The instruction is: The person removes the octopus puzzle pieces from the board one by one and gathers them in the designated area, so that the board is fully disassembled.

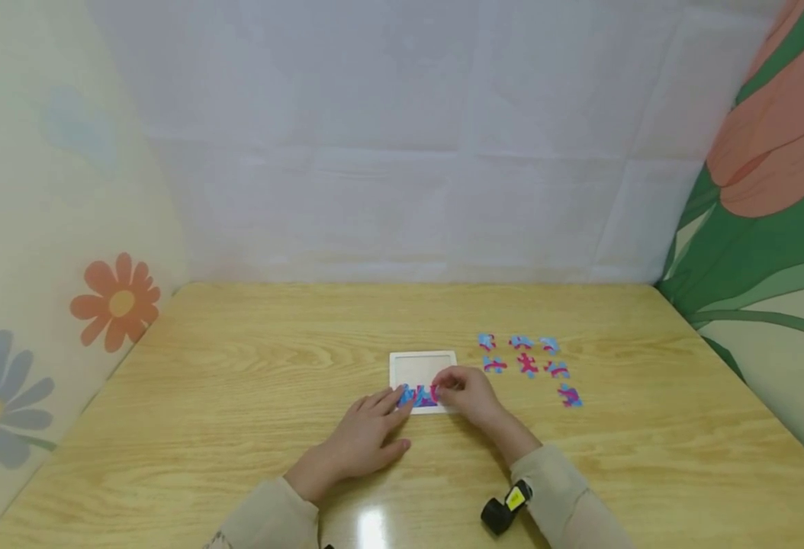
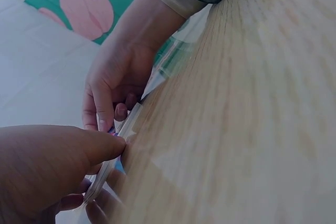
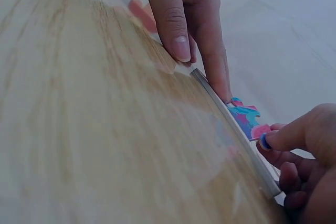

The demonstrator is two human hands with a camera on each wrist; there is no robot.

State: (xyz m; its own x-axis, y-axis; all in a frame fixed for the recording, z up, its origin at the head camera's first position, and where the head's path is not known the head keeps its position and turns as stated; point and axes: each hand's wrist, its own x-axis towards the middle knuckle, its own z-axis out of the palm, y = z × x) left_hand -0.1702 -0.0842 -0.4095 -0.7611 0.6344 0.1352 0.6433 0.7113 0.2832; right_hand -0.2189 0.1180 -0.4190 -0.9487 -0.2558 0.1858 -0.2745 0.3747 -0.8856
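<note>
A small white puzzle frame lies on the table, with blue, pink and purple jigsaw pieces along its near side. My right hand pinches a jigsaw piece between thumb and fingers at the right end of that row; most of the piece is covered by the fingertips. At the left side of the frame, my left hand rests with its fingers extended, the fingertips touching the frame and the leftmost piece. The right wrist view shows the left index fingertip beside the fitted pieces.
Several loose jigsaw pieces lie spread out to the right of the frame, one nearer than the others. The wooden table meets a white cloth at the back. Flower-printed panels stand at both sides.
</note>
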